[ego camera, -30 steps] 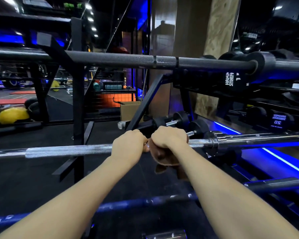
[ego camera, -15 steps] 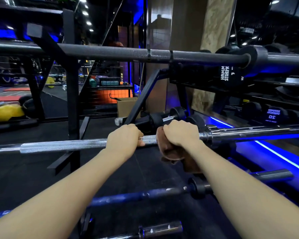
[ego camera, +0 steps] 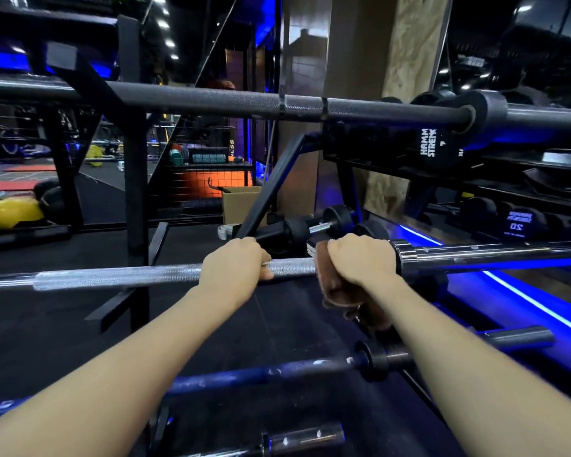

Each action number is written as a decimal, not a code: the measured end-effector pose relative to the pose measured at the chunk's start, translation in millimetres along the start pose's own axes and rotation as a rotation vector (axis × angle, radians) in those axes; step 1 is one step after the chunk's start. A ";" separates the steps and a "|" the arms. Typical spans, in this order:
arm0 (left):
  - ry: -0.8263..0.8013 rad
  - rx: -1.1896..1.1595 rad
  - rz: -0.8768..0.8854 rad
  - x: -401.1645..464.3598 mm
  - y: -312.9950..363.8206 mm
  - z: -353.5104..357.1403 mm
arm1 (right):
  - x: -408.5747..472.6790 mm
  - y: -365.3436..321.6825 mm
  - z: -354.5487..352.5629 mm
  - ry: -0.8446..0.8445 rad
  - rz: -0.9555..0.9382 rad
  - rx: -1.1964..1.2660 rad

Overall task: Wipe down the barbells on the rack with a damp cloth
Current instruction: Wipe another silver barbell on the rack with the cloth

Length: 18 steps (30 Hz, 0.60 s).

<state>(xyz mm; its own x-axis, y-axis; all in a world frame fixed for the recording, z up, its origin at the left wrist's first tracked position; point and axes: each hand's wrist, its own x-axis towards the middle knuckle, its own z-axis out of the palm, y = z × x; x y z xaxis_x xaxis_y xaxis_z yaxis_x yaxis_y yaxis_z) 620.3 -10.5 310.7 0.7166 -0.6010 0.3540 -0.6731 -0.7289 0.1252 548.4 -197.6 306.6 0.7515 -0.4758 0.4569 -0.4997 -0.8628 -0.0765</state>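
Dim gym floor, blue strip lighting; barbell rack (ego camera: 136, 179) carries several bars, and the silver barbell (ego camera: 119, 278) lies across its middle tier.

Procedure: I should keep the brown cloth (ego camera: 338, 291) wrapped fully round the shaft and draw it along the knurling with even pressure, finishing at the collar by the rack's right end, while the bar is steadied against rolling. My right hand (ego camera: 363, 260) is closed tight round the cloth on the bar, just beside the chrome sleeve (ego camera: 475, 255); loose cloth hangs below my wrist. My left hand (ego camera: 233, 263) is curled over the bare shaft, fingers wrapped, near the right hand but not touching. Black barbell (ego camera: 244, 102) above and blue barbell (ego camera: 261, 374) below await wiping, in my judgement.
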 end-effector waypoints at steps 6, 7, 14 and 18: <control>-0.001 0.166 0.072 -0.1 22.8 -3.8 | -47.6 16.9 37.3 0.351 -0.157 0.117; -0.007 0.193 0.111 3.1 33.7 -2.2 | -51.6 20.2 41.6 0.378 -0.169 0.131; -0.054 0.143 0.134 17.2 59.0 5.5 | -33.4 21.8 38.9 0.461 -0.108 0.063; -0.028 0.135 0.141 15.2 56.9 5.6 | -3.9 10.4 7.8 0.104 -0.053 -0.087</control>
<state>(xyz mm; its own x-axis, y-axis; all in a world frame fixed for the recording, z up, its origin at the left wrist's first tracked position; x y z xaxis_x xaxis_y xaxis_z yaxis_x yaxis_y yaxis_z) 594.0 -63.0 318.0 0.6229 -0.7079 0.3330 -0.7379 -0.6730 -0.0503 543.7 -206.1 297.1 0.7312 -0.4060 0.5482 -0.4996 -0.8659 0.0252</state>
